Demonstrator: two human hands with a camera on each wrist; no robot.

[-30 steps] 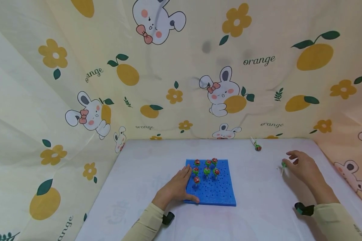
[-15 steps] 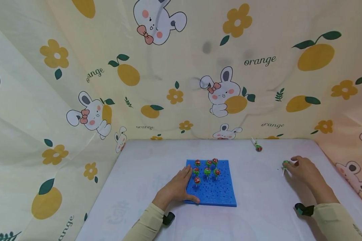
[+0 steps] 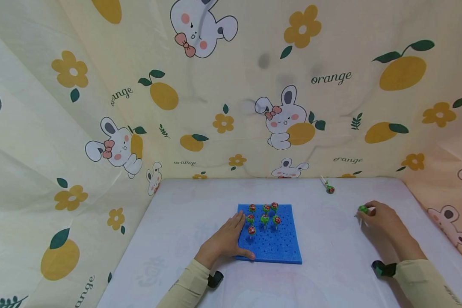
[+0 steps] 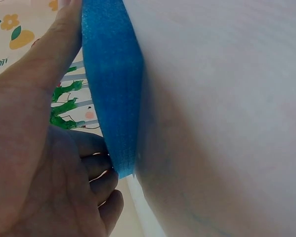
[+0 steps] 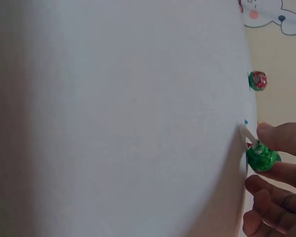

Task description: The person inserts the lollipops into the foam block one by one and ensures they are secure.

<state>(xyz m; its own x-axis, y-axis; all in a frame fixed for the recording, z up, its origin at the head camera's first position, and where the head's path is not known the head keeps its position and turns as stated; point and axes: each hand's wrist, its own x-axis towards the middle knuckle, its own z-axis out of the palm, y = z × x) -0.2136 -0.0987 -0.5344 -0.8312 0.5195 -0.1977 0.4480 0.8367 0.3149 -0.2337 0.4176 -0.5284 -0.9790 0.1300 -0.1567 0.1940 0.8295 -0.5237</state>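
A blue foam board (image 3: 277,250) full of small holes lies on the white table, with several lollipops (image 3: 264,219) in red and green wrappers standing upright in its far left part. My left hand (image 3: 224,237) rests spread at the board's left side, thumb at the near left corner. From the left wrist view, its fingertips touch the thick blue edge (image 4: 113,74). Off to the right, my right hand (image 3: 383,218) pinches a green-wrapped lollipop (image 5: 260,157) between thumb and fingers. Its white stick (image 5: 247,133) points down to the tabletop.
Another lollipop (image 3: 330,188) lies near the table's back edge, its stick pointing to the back left. Patterned cloth (image 3: 215,141) with rabbits and oranges hangs behind the white table (image 3: 185,205) and along both sides.
My right hand has closed its fingers on the green lollipop and shifted slightly left. The left hand and the board have stayed in place.
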